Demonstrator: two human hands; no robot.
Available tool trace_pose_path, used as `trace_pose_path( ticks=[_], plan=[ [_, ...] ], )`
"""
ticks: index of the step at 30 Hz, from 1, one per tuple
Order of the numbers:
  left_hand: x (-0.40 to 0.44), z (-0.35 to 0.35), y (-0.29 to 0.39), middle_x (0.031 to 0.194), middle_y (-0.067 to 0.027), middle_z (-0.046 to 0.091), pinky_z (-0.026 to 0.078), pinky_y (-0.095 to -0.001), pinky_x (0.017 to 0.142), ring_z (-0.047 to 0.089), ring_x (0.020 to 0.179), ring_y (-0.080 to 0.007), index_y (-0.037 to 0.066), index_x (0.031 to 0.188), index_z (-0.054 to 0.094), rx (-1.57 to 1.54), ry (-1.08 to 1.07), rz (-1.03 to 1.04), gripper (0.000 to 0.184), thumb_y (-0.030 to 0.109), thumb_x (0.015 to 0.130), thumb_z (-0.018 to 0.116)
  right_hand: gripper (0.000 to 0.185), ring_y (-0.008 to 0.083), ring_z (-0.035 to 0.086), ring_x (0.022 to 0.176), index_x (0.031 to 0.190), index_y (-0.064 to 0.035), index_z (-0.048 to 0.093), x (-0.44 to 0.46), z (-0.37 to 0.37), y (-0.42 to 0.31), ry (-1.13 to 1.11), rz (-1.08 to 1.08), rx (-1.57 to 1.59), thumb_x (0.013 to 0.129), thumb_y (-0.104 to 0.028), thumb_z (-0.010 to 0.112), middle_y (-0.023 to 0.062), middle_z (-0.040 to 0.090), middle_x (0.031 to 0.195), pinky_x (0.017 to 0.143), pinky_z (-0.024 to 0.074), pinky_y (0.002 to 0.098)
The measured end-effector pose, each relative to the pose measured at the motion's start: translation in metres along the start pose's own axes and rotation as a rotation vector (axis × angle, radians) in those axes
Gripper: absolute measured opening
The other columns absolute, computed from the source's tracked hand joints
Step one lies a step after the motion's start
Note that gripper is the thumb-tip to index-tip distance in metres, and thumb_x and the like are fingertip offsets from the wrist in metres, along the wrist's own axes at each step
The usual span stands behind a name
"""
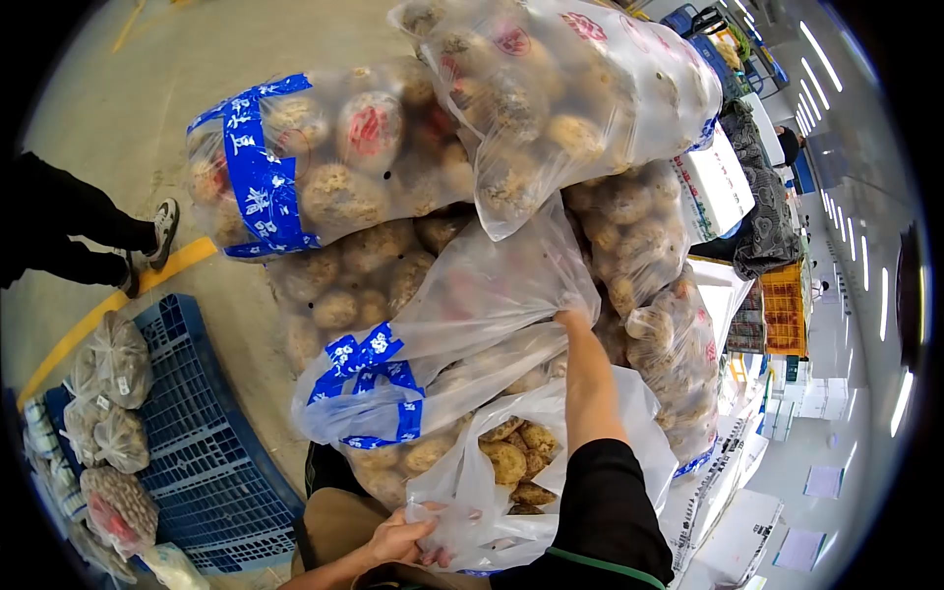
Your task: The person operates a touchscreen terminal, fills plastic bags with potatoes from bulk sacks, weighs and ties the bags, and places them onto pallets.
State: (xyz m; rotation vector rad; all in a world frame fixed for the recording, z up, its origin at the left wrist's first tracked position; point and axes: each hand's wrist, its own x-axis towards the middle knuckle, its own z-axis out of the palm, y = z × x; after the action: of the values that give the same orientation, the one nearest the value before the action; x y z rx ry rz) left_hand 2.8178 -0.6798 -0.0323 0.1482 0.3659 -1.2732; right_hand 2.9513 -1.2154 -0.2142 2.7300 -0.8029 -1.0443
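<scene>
My left hand (401, 538), at the bottom, has its fingers closed on the rim of an open white plastic bag (644, 408). Brown, rough-skinned tubers (506, 462) show through the bag's opening. My right hand (573, 313) reaches up past this bag, gathering a clear plastic bag (492, 265) with blue printed bands; its fingertips are partly hidden in the plastic. Behind and above my hands lie large clear sacks of the same tubers, one (369, 147) with a blue band and another (570, 88) with red print.
At the lower left is a blue plastic pallet (202, 433) with bagged produce (120, 364) beside it. A person's legs (88, 211) stand at the left near a yellow floor line (187, 261). White boxes (713, 187) and an orange crate (784, 307) are at the right.
</scene>
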Motion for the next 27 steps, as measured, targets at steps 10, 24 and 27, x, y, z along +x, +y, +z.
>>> trace_pose_path(
  ticks=[10,24,27],
  plan=[
    [0.002,0.008,0.017,0.119,-0.0155,0.055,0.045,-0.0263,0.051,0.062,0.071,-0.0215,-0.006,0.129,0.040,0.153,-0.018,-0.077,0.041,0.014,0.093,0.046,0.052,0.0260,0.051,0.114,0.121,-0.0135,0.055,0.031,0.041,0.028,0.254,0.004,0.325,0.077,-0.039,0.064,0.0111,0.057,0.121,0.095,0.0406,0.0343],
    [-0.007,0.071,0.119,0.092,-0.0157,0.066,0.050,-0.0330,0.071,0.064,0.078,-0.0251,0.006,0.128,0.044,1.623,0.045,-0.194,0.060,0.031,0.079,0.069,0.045,0.0327,0.060,0.092,0.109,0.0009,0.055,-0.115,-0.030,-0.055,0.327,-0.379,-0.101,0.068,-0.017,0.064,0.0222,0.061,0.100,0.074,0.0473,0.0437],
    [0.010,0.060,0.143,0.087,-0.0148,0.065,0.050,-0.0325,0.068,0.064,0.074,-0.0251,0.006,0.126,0.044,1.665,0.247,0.189,0.069,0.028,0.069,0.076,0.050,0.0318,0.060,0.094,0.112,0.0028,0.054,-0.210,-0.093,-0.089,0.431,-0.735,-0.032,0.069,-0.021,0.064,0.0193,0.062,0.101,0.079,0.0477,0.0398]
  ],
)
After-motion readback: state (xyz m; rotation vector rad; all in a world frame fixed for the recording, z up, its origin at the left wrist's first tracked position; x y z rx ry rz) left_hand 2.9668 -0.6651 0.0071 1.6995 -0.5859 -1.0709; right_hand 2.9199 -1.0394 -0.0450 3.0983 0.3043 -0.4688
